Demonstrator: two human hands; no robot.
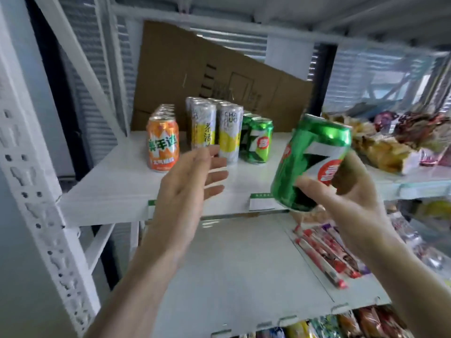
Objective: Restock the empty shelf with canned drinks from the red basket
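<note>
Can in my right hand (351,191): glossy green can (310,162), white "7", red disc. Centre frame: orange can (163,147) with green-and-white lettering; tall silver cans (216,132) banded yellow; green cans (257,142). White shelf (122,189). Brown cardboard (195,69) upper centre. Red-and-white wrapped sticks (322,254) lower right.

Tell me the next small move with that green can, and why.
Probably set the green can, tilted in the right hand, upright in front of the green row. That row sits further back than the orange cans, with bare shelf ahead. The left hand is open and free.
</note>
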